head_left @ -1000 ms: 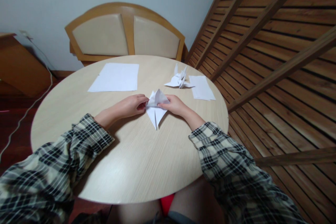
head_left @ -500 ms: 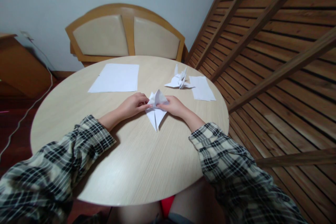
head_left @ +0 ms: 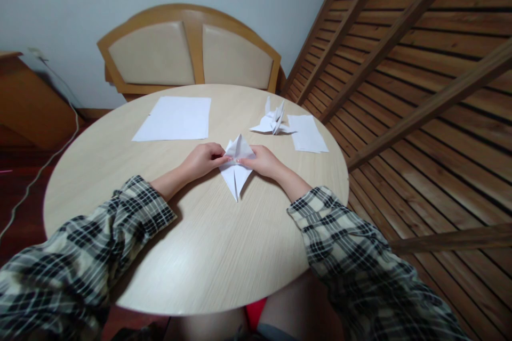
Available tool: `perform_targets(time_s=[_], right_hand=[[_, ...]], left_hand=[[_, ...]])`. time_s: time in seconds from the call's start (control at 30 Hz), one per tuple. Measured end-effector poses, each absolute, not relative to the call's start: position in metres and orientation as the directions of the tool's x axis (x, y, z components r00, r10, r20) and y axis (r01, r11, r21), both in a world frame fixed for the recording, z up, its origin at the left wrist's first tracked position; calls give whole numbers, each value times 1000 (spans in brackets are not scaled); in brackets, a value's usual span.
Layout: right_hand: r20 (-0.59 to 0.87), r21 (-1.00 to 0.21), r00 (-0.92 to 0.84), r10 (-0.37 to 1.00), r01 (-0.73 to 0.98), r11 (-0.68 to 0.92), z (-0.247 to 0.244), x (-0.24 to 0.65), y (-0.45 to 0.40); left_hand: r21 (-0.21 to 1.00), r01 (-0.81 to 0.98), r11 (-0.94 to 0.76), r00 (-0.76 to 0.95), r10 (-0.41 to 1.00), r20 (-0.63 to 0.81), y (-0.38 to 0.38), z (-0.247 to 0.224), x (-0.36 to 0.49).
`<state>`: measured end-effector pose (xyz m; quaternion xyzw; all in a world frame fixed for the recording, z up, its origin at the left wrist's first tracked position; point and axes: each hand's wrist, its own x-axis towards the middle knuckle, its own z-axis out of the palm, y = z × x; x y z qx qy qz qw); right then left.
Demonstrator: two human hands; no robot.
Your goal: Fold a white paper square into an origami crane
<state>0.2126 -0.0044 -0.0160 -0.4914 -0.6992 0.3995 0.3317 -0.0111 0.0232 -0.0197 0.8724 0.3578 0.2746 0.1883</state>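
Observation:
A folded sheet of white paper [head_left: 236, 177], shaped like a pointed diamond with a slit down its near half, is held between both hands over the middle of the table. My left hand [head_left: 206, 161] pinches its left side, thumb on top. From the right, my right hand [head_left: 264, 161] grips the other side, its thumb pressed across the middle. The fingers under the paper are hidden. Beyond my right hand, folded white paper cranes [head_left: 273, 120] sit close together; I cannot tell how many.
White sheets [head_left: 174, 119] lie at the table's back left, and a smaller stack of paper [head_left: 307, 133] at the right edge. The round wooden table [head_left: 192, 256] stands before a padded headboard [head_left: 154, 53]. A slatted wooden partition [head_left: 420, 101] rises on the right.
The paper's far flap stands a little straighter and flatter under my thumbs. My right thumb has slid slightly left, nearer the left one. The cranes and sheets stay in place.

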Motion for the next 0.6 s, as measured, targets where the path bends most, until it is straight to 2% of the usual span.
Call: perform_targets(time_s=[0.13,0.37,0.6], right_hand=[[74,-897,-286,956,400,189,-15,207,-6],[144,-889,-154,978,414,196,-19,195,-7],[154,-909,-74,985,380,171,-20,191,-6]], left_hand=[[541,510,-669,596,728,338,21,-18,-10],[542,469,-698,623,696,357,18,-17,-7],[555,481,-679,604,715,352,17,-17,-5]])
